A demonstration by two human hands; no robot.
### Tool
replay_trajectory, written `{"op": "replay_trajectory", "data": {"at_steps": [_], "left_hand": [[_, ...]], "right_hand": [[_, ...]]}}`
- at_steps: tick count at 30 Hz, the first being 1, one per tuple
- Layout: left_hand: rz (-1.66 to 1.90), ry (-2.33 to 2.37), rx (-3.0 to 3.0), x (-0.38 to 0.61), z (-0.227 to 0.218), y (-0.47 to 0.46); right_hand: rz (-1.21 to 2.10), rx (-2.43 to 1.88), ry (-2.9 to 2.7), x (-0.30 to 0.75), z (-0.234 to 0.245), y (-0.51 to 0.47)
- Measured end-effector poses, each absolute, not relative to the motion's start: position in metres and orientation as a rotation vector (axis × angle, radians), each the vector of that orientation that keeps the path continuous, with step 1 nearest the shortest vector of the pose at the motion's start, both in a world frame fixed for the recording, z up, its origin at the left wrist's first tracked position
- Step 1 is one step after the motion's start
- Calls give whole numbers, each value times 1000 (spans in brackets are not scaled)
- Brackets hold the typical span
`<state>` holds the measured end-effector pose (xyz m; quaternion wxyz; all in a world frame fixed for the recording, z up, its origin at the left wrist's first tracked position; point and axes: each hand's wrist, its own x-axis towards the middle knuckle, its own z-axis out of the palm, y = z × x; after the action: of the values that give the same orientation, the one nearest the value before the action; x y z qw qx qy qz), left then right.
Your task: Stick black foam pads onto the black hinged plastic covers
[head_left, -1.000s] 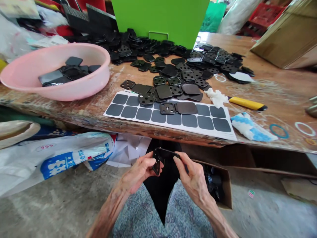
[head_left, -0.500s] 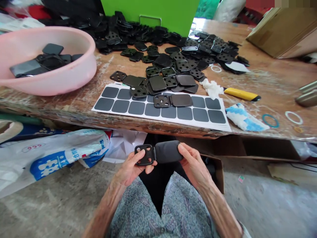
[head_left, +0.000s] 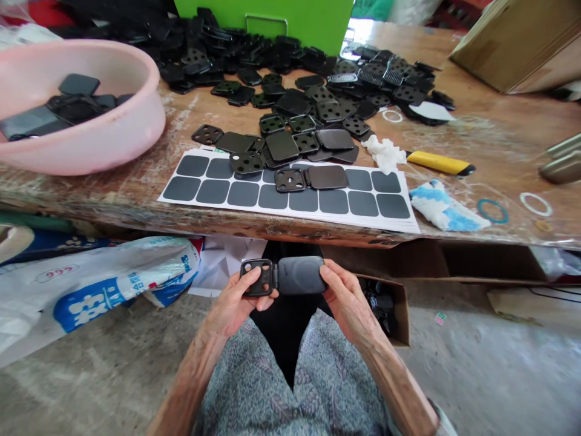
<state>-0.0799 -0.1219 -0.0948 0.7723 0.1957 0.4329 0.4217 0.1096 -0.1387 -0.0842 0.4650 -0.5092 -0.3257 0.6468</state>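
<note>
Over my lap, both hands hold a black hinged two-plate part (head_left: 301,275), unfolded flat. My left hand (head_left: 239,298) pinches its smaller half with round holes, thumb on top and fingers beneath. At the far right edge of the smooth solid half, my right hand (head_left: 344,290) grips with thumb and fingers. On the table's front edge lies a white sheet of dark rounded-square stickers (head_left: 273,196). Another unfolded hinged part (head_left: 327,177) rests on that sheet, and several more overlap its back edge.
A pink basin (head_left: 136,133) with black pieces stands at the left. Behind is a heap of black hinged parts (head_left: 272,51) before a green box (head_left: 308,21). A yellow-handled tool (head_left: 440,162), a blue-and-white cloth (head_left: 447,206) and rings lie right. Below, an open cardboard box (head_left: 399,309) holds dark items.
The hinged part has shifted slightly left with both hands and turned a little more level. The camera view has moved slightly; the grips look the same.
</note>
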Motion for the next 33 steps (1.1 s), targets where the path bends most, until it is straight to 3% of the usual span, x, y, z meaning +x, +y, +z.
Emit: {"op": "replay_trajectory", "data": {"at_steps": [8, 15, 22, 33], "left_hand": [[970, 1083, 349, -50, -47, -96], [992, 909, 597, -1, -13, -48], [1032, 753, 573, 51, -3, -8], [1072, 743, 502, 116, -3, 26]], "right_hand": [[1148, -1459, -1042, 139, -60, -136], [-11, -1994, -1359, 279, -15, -62], [-95, -2027, -1410, 326, -32, -3], [-205, -1566, -1690, 296, -14, -17]]}}
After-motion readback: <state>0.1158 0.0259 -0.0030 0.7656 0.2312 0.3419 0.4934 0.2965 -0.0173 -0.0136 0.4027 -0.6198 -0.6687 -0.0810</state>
